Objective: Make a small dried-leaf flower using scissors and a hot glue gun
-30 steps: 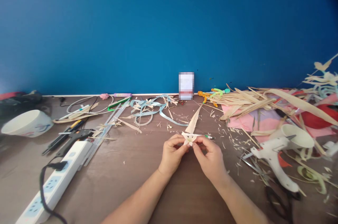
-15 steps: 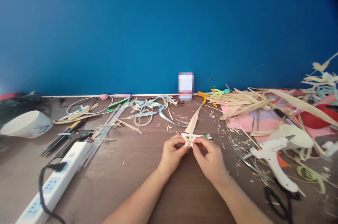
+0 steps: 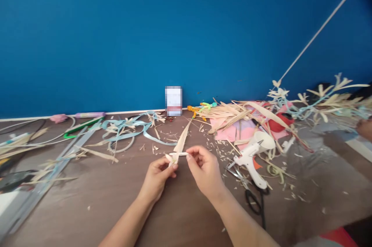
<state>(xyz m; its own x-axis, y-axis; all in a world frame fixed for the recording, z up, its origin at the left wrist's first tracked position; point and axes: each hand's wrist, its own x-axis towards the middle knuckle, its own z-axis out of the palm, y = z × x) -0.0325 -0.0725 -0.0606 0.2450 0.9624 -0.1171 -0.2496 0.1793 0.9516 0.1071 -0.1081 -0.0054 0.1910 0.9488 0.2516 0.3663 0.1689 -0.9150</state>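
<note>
Both hands meet over the brown table (image 3: 95,204), near its middle. My left hand (image 3: 158,175) pinches a small folded piece of pale dried leaf (image 3: 175,158) from below. My right hand (image 3: 203,167) pinches the same piece from the right, fingers curled. A long pointed leaf strip (image 3: 182,140) runs from the piece away toward the blue wall.
A white glue gun (image 3: 251,158) lies right of my hands, black scissors (image 3: 255,200) beside it. Dried leaves lie heaped on pink paper (image 3: 229,130). Light blue ribbon (image 3: 128,126), a clear ruler (image 3: 49,177) and a green marker (image 3: 83,127) lie left. Another person's hand (image 3: 364,128) shows far right.
The camera has swung to the right, so the bowl and power strip have left the view. Both hands still hold the leaf piece, now lower and left in frame.
</note>
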